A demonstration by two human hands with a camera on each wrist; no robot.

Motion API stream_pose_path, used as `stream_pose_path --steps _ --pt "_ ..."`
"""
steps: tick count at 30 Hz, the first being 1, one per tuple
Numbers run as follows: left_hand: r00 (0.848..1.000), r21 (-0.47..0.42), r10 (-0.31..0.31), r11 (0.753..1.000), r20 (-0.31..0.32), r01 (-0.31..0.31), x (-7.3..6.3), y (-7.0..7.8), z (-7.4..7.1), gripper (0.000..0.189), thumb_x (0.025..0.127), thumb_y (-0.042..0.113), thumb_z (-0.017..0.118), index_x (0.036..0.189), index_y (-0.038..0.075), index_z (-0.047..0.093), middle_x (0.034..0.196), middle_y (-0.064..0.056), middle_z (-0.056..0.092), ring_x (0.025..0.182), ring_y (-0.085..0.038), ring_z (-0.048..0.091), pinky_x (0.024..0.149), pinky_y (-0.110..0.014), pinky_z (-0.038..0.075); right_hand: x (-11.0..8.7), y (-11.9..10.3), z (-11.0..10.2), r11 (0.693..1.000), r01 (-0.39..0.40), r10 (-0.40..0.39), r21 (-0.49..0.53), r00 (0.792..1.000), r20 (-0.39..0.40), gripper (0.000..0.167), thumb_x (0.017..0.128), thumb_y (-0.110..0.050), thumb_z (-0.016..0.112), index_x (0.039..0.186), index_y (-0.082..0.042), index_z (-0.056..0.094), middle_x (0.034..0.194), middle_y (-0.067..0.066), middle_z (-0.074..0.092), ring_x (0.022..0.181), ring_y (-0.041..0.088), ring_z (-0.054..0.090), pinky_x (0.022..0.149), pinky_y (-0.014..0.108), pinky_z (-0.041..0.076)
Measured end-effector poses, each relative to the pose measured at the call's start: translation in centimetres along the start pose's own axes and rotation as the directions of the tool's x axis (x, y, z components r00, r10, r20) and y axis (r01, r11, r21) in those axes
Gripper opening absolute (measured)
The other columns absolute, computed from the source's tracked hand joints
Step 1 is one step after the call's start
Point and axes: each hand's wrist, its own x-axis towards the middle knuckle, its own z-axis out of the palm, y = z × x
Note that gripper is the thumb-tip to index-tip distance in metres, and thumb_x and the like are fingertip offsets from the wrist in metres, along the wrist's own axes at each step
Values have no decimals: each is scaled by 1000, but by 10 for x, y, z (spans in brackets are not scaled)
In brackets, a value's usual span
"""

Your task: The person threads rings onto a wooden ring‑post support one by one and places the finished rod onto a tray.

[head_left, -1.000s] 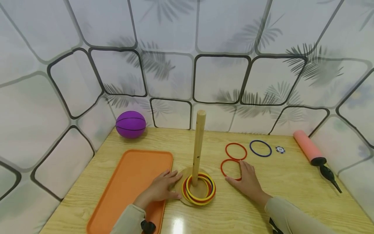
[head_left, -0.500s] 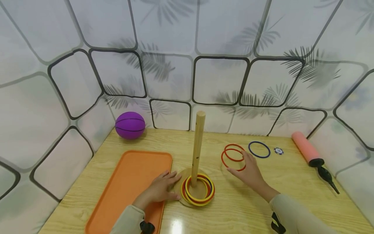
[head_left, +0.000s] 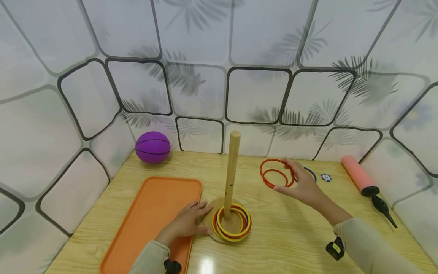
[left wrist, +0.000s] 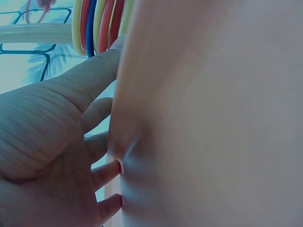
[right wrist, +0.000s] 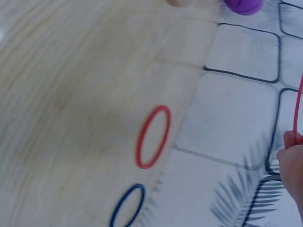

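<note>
My right hand (head_left: 302, 185) pinches a red ring (head_left: 261, 171) between thumb and fingers, raised above the table. Behind it, another red ring (right wrist: 140, 149) lies on the table beside a blue ring (head_left: 313, 174), which the right hand partly covers in the head view. With its fingers spread, my left hand (head_left: 187, 220) rests on the edge of a round wooden base (head_left: 213, 209). From that base rises an upright wooden peg (head_left: 232, 167). Yellow, red and blue rings (head_left: 249, 225) are stacked around the peg's foot.
An orange tray (head_left: 150, 213) lies left of the base, partly under my left forearm. A purple ball (head_left: 153, 147) stands at the back left. On the right are a poker chip (head_left: 326, 177) and a pink hand pump (head_left: 357, 173) with a black end. Patterned walls enclose the table.
My right hand has lifted the nearer red ring off the table and moved it away from me and slightly right. My left hand stays on the base.
</note>
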Motion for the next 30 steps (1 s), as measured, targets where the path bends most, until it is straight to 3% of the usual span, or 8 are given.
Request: stream_pose_path --steps 3,5,7,10,18,24,30 --pt "1000 3 -4 1000 5 4 0 0 0 78 80 45 72 144 12 42 148 -19 35 136 -48 21 107 -62 19 3 -8 -11 998 58 -58 20 998 15 89 75 -15 81 145 3 31 140 21 42 124 32 42 101 20 38" --pt "1000 8 -6 1000 9 6 1 0 1 78 80 45 72 144 12 42 148 -18 35 136 -48 21 107 -62 19 6 -13 -19 994 94 -95 53 995 19 89 74 -10 81 145 4 29 141 22 40 126 20 41 98 7 31" --pt "1000 13 -11 1000 10 11 1 0 0 78 80 45 72 144 13 42 149 -18 35 137 -47 21 107 -62 19 9 -20 -27 987 123 -127 108 992 26 90 75 -5 79 146 6 25 142 23 38 127 8 39 97 3 28" --pt "1000 13 -14 1000 9 14 1 2 -2 78 80 44 72 144 13 41 149 -18 35 137 -47 21 107 -62 19 14 -33 -40 978 141 -149 152 988 37 95 75 0 78 149 3 19 144 23 36 125 -4 36 96 4 30" --pt "1000 12 -8 1000 3 8 -1 3 -2 78 80 43 73 144 11 42 148 -20 35 136 -48 21 106 -63 19 25 -72 -70 965 141 -166 220 981 97 100 80 5 71 153 -10 4 148 23 28 125 1 35 92 5 34" --pt "1000 28 -5 1000 -2 5 1 1 -1 77 80 43 73 144 12 42 148 -19 35 136 -48 21 107 -62 20 38 -97 -82 917 208 -259 341 959 114 95 82 13 64 153 -8 5 148 24 27 128 4 37 93 10 38" --pt "1000 10 -8 1000 -2 8 1 3 -2 77 80 41 73 143 11 43 147 -20 35 136 -48 21 107 -62 19 49 -120 -88 867 226 -312 444 941 130 88 84 14 58 153 -9 8 148 13 34 134 9 32 89 15 45"
